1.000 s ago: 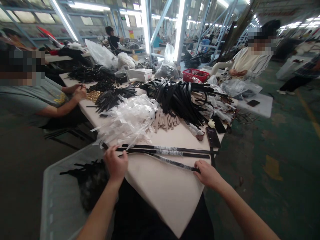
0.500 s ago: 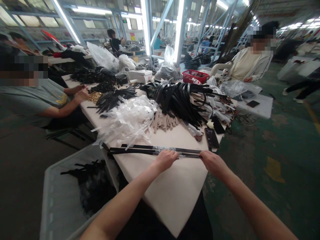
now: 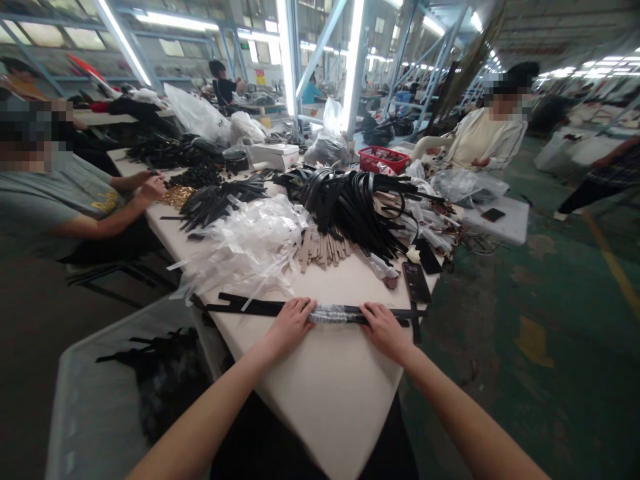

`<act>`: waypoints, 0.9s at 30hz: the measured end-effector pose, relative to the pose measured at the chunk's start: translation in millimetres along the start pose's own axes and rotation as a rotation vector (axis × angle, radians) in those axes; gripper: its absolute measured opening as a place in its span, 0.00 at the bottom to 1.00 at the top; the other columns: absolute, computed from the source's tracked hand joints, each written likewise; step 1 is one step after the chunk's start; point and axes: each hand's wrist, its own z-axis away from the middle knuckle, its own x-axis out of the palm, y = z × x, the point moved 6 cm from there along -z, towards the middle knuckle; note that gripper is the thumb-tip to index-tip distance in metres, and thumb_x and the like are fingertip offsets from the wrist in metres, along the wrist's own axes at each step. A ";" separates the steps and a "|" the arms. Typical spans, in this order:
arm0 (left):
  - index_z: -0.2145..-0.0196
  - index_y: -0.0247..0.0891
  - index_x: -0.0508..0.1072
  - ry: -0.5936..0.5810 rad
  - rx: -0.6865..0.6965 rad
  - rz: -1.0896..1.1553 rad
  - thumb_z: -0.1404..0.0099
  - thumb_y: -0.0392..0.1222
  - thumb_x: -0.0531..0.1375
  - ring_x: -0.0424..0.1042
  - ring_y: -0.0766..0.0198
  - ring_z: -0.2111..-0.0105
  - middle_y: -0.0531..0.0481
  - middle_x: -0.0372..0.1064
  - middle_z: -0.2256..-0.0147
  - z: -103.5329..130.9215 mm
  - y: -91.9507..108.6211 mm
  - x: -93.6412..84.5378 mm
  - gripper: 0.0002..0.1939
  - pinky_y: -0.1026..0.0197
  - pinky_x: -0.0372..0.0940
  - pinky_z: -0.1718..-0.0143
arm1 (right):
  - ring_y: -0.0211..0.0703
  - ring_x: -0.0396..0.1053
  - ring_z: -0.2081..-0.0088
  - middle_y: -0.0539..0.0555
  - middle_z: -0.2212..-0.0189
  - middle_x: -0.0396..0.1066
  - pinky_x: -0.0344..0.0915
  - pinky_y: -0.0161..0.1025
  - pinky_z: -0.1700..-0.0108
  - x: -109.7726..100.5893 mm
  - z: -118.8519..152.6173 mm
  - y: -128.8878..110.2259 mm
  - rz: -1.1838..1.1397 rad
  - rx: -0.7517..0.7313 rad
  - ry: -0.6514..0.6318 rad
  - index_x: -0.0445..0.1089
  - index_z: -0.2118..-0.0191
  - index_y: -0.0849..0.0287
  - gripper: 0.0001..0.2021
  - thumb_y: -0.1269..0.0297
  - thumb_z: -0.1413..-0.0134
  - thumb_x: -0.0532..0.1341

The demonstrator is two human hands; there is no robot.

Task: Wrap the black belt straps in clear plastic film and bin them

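Long black straps [image 3: 260, 307] lie across the near part of the table, with clear plastic wrap [image 3: 331, 313] around their middle. My left hand [image 3: 291, 325] is closed on the straps just left of the wrap. To the right of the wrap, my right hand [image 3: 384, 327] grips the same straps, its fingers over the top. The strap ends stick out past both hands, on the right as far as the table edge. Behind my left hand spreads a heap of white plastic strips [image 3: 250, 243]. A black phone [image 3: 417, 282] rests beyond my right hand.
A large pile of black straps [image 3: 345, 200] and a red basket [image 3: 383, 159] stand farther back. On the left a seated person [image 3: 95, 193] works at the table, above a white bin [image 3: 75, 400] of black pieces. Another person [image 3: 493, 140] is at the far right.
My right hand has moved left along the straps from their right end to beside the wrap. My left hand has shifted left, uncovering the wrapped middle. The whole view has turned slightly.
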 end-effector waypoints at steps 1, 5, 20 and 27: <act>0.34 0.42 0.56 0.022 -0.007 -0.006 0.31 0.48 0.55 0.56 0.51 0.39 0.41 0.59 0.38 8.6 3.0 0.8 0.30 0.46 0.48 0.36 | 0.56 0.59 0.41 0.62 0.40 0.63 0.55 0.53 0.38 4.4 2.8 -5.2 0.001 0.013 0.018 0.58 0.34 0.59 0.26 0.63 0.37 0.55; 0.31 0.42 0.49 0.048 -0.043 -0.023 0.30 0.50 0.53 0.51 0.50 0.35 0.42 0.53 0.34 43.5 18.8 5.2 0.33 0.46 0.47 0.35 | 0.56 0.50 0.34 0.60 0.33 0.53 0.50 0.55 0.34 17.6 28.0 -20.4 -0.016 0.003 0.029 0.51 0.31 0.58 0.29 0.62 0.36 0.53; 0.32 0.44 0.51 0.079 -0.113 0.031 0.29 0.47 0.53 0.47 0.54 0.33 0.43 0.49 0.33 9.9 25.2 5.5 0.30 0.45 0.46 0.34 | 0.56 0.67 0.48 0.73 0.51 0.70 0.60 0.45 0.45 -57.3 -189.4 85.3 -0.114 0.548 0.181 0.68 0.47 0.74 0.20 0.63 0.37 0.54; 0.35 0.41 0.56 0.195 -0.156 0.170 0.31 0.45 0.54 0.54 0.52 0.36 0.40 0.56 0.36 21.2 26.6 -12.7 0.28 0.43 0.51 0.36 | 0.57 0.73 0.55 0.75 0.59 0.74 0.64 0.42 0.55 -57.1 -208.9 98.7 -0.109 0.654 0.088 0.73 0.55 0.74 0.15 0.69 0.42 0.57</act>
